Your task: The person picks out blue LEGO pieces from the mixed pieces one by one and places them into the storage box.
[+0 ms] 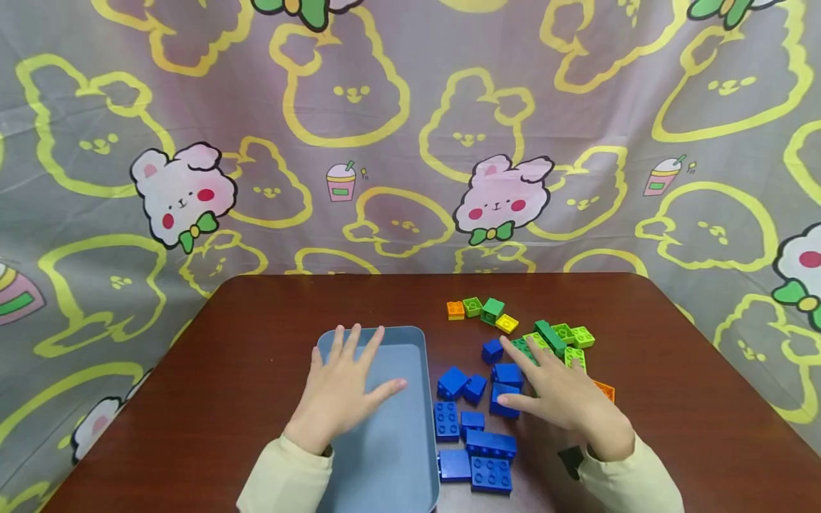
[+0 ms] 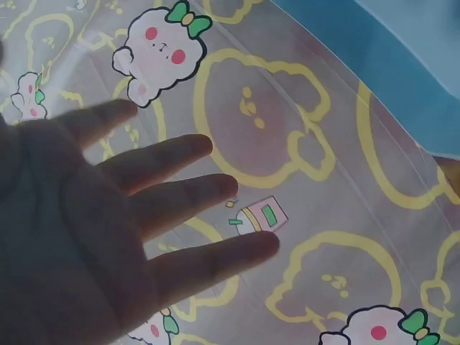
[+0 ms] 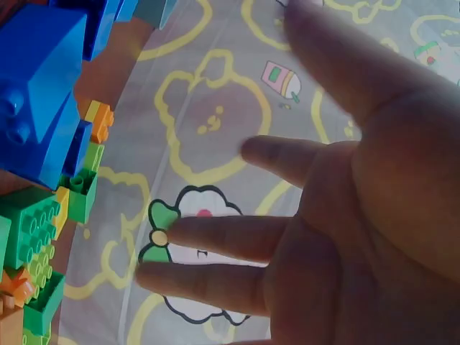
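My left hand (image 1: 340, 392) hovers over the left side of a blue-grey tray (image 1: 385, 442), its fingers spread and straight, holding nothing. In the left wrist view the same hand (image 2: 122, 208) shows its palm and spread fingers. My right hand (image 1: 571, 395) is held over the toy bricks, fingers stretched out, with nothing in its grasp. Its thumb overlaps a blue brick (image 1: 505, 390) in the head view. Several more blue bricks (image 1: 490, 445) lie between the tray and this hand. Green bricks (image 1: 550, 338) lie just beyond its fingertips, and the hand hides part of the pile.
At the back, an orange brick (image 1: 455, 310), a yellow brick (image 1: 507, 323) and some green ones lie in a loose row. Another orange brick (image 1: 605, 390) peeks out behind the right hand. A patterned cloth (image 1: 398, 142) hangs behind the brown table (image 1: 256, 356).
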`<state>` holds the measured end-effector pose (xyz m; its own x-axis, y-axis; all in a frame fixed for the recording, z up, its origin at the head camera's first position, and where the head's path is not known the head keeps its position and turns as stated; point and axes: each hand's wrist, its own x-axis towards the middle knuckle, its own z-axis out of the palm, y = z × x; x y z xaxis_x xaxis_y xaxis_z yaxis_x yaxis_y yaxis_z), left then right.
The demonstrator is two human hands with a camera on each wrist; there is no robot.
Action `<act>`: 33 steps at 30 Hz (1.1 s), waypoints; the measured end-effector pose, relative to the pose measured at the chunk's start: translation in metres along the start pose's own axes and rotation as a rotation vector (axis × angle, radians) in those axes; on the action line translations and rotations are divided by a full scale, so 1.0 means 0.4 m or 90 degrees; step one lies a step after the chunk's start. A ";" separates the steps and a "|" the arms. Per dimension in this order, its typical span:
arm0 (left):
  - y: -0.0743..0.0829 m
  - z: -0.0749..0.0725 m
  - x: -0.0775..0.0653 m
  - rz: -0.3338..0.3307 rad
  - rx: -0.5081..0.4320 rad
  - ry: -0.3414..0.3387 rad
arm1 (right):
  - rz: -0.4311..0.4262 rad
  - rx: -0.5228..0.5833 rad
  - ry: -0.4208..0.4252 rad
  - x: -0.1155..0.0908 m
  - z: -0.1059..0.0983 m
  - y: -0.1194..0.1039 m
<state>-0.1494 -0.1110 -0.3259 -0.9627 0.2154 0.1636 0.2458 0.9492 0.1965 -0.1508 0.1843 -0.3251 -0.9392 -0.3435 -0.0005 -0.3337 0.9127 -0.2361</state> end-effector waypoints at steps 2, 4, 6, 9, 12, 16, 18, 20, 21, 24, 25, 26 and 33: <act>-0.011 0.001 -0.006 0.008 0.016 0.034 | -0.016 -0.004 -0.006 0.001 0.003 -0.003; -0.026 0.001 -0.011 0.011 0.044 0.072 | -0.031 -0.012 -0.013 0.003 0.007 -0.005; -0.042 0.001 -0.017 0.012 0.069 0.103 | -0.028 -0.009 -0.024 0.004 0.010 -0.010; -0.070 0.006 -0.025 0.004 0.088 0.135 | -0.020 -0.008 -0.050 0.008 0.018 -0.014; -0.094 0.011 -0.033 -0.016 0.090 0.148 | -0.006 -0.002 -0.077 0.011 0.028 -0.017; -0.113 0.008 -0.041 -0.069 0.077 0.090 | 0.012 0.013 -0.099 0.011 0.040 -0.024; -0.119 0.008 -0.043 -0.095 0.072 0.035 | 0.018 0.016 -0.108 0.010 0.046 -0.028; -0.125 0.009 -0.045 -0.111 0.072 -0.012 | 0.017 0.017 -0.119 0.010 0.051 -0.029; -0.128 0.010 -0.046 -0.115 0.073 -0.035 | 0.017 0.015 -0.124 0.010 0.053 -0.029; -0.135 0.014 -0.048 -0.126 0.076 -0.093 | 0.010 0.009 -0.133 0.011 0.059 -0.026; -0.137 0.015 -0.048 -0.127 0.077 -0.107 | 0.007 0.006 -0.133 0.012 0.061 -0.025; -0.139 0.016 -0.049 -0.127 0.077 -0.119 | 0.007 0.002 -0.132 0.012 0.062 -0.025; -0.150 0.016 -0.043 -0.126 0.069 -0.138 | 0.001 -0.014 -0.124 0.021 0.066 -0.031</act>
<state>-0.1483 -0.1701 -0.3467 -0.9952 0.0565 -0.0796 0.0485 0.9940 0.0985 -0.1524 0.1641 -0.3477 -0.9070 -0.3763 -0.1890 -0.3356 0.9171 -0.2152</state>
